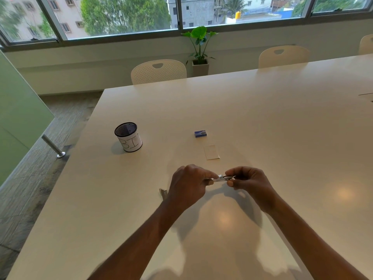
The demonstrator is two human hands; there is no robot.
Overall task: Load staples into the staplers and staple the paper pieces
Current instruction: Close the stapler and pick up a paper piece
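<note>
Both hands hold a small stapler (222,178) just above the white table (282,128), probably to open it for loading.

The left hand (187,186) curls round one end to steady the stapler, while the right hand (249,182) pinches the other end between thumb and fingertips, seemingly to work the staple channel. The mesh bin (129,138) stands well off to the left, out of the working path. The paper piece (211,152) lies flat just beyond the hands, ready for stapling, with the blue staple box (200,133) just behind it. A small metal item (163,193), perhaps a second stapler, lies by the left wrist, partly hidden.
</note>
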